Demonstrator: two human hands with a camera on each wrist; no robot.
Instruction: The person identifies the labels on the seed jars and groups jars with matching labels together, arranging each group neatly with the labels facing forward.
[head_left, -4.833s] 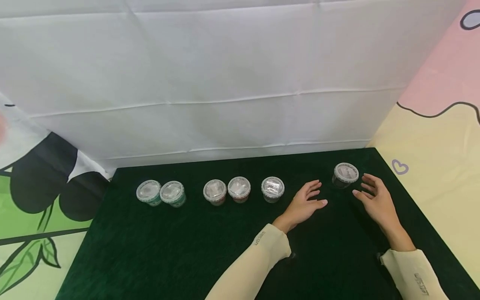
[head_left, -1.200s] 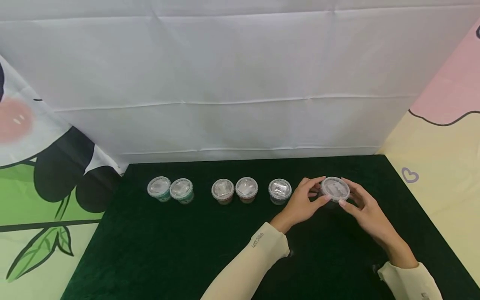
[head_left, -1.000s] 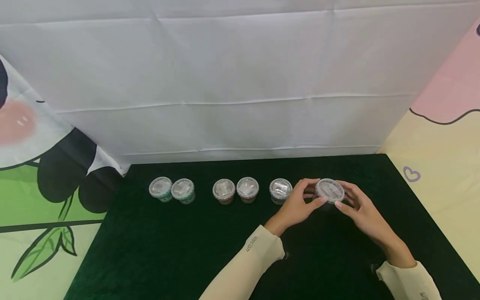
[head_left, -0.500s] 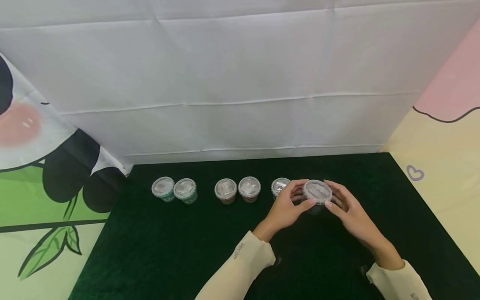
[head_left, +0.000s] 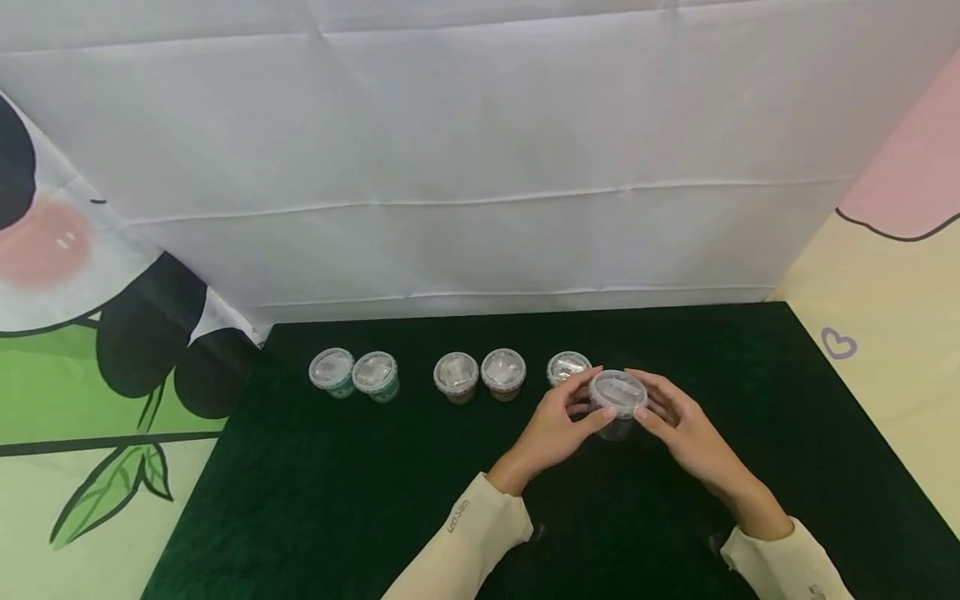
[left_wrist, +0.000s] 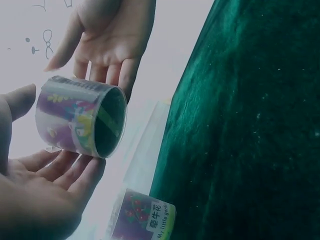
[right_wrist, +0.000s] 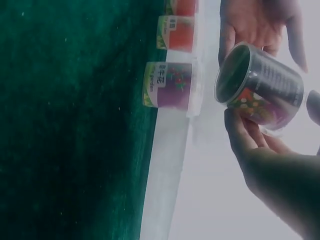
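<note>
Between both hands is a small clear plastic cup (head_left: 618, 392) with a round translucent lid and a purple printed label (left_wrist: 70, 117). My left hand (head_left: 551, 429) grips its left side, thumb at the near rim. My right hand (head_left: 686, 429) grips the opposite side in the same manner. The wrist views show the cup's bottom raised off the green cloth. Just beyond the left fingers stands another lidded cup (head_left: 568, 365), partly hidden by that hand in the head view; its purple flower label (right_wrist: 172, 85) shows in the right wrist view.
Two lidded cups with reddish contents, a left one (head_left: 456, 377) and a right one (head_left: 504, 373), stand farther left. Beyond them are two green-tinted cups, one (head_left: 332, 372) beside the other (head_left: 376, 377). A white cloth wall (head_left: 480, 250) rises behind the dark green table (head_left: 337, 500).
Both hands, apart from the cup at first, have closed around it and carried it leftward and nearer, toward the row. The other cups keep their places; the head view has shifted slightly.
</note>
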